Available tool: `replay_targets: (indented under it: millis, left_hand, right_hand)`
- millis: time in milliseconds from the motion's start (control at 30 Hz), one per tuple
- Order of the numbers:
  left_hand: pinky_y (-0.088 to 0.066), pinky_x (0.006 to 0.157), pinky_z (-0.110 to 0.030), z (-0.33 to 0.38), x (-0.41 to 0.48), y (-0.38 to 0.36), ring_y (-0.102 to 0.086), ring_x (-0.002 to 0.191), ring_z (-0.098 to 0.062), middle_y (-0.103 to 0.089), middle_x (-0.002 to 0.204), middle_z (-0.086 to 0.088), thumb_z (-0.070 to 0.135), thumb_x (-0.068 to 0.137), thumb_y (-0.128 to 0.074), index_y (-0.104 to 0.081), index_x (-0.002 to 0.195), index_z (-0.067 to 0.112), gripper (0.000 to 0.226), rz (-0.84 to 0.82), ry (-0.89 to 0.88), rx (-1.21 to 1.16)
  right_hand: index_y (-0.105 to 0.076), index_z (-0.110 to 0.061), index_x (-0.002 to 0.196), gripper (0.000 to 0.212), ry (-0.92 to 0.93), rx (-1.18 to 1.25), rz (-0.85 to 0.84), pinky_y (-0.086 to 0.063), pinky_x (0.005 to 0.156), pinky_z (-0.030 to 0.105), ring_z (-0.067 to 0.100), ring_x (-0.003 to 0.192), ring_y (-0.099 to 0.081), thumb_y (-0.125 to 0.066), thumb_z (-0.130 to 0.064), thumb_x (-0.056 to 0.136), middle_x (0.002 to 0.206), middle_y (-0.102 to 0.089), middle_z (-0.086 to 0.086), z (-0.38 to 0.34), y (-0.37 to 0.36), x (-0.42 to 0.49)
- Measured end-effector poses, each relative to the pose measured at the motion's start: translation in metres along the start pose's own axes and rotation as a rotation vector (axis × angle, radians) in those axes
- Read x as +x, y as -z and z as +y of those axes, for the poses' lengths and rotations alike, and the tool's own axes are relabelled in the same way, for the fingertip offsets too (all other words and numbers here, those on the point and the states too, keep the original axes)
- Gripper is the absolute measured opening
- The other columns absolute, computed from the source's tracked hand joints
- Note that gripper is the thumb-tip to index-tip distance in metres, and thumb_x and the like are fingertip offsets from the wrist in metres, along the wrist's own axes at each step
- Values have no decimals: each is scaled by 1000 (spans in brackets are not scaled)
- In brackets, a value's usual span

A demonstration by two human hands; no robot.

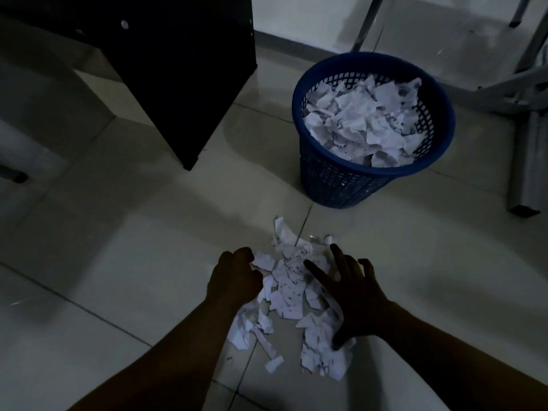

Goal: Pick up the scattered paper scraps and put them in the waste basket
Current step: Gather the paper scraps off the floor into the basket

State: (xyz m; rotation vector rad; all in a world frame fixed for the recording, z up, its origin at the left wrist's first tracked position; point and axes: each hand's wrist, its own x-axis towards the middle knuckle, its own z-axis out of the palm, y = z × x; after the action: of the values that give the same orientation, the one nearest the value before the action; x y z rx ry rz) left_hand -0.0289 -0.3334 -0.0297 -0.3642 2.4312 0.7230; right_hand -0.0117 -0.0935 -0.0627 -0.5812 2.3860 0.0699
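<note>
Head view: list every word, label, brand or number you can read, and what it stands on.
None can be read.
Paper scraps on the floor: dark specks that may be print, too small and dim to read.
Paper in the blue waste basket: faint marks, unreadable.

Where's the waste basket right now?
Head view, upper right: the blue waste basket stands just beyond the scrap pile, right of the black cabinet and left of the metal legs.
</note>
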Motion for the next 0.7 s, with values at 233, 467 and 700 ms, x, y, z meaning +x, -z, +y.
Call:
replay_targets:
  millis: [233, 467, 700]
  left_hand:
    - [-45, 82, -29, -9, 1, -3, -58, 104, -34, -52, 120, -21, 20, 87, -58, -50, 129, 15, 43, 39, 87, -54]
    - [-43, 102, -41, -27, -3, -3, -44, 120, -40, -31, 136, -22, 16, 84, -59, -34, 141, 24, 62, 40, 426, -159]
    - [-45, 103, -47, -40, -13, -9, -51, 119, -39, -47, 132, -20, 18, 62, -58, -28, 142, 18, 85, -143, 550, -384]
  right_hand:
    - [-12, -30, 149, 111, -164, 117, 375, -32, 99, 63, 47, 128, -40, -59, -76, 60, 152, -20, 30, -6, -3, 16]
    - [-16, -33, 151, 110, 85, 141, 441, -13, 108, 55, 42, 138, -23, -43, -91, 62, 157, -5, 22, -30, -23, 12]
    - [-29, -34, 147, 94, 403, 47, 461, -15, 106, 52, 37, 136, -30, -47, -83, 69, 153, -19, 24, -102, -56, 14]
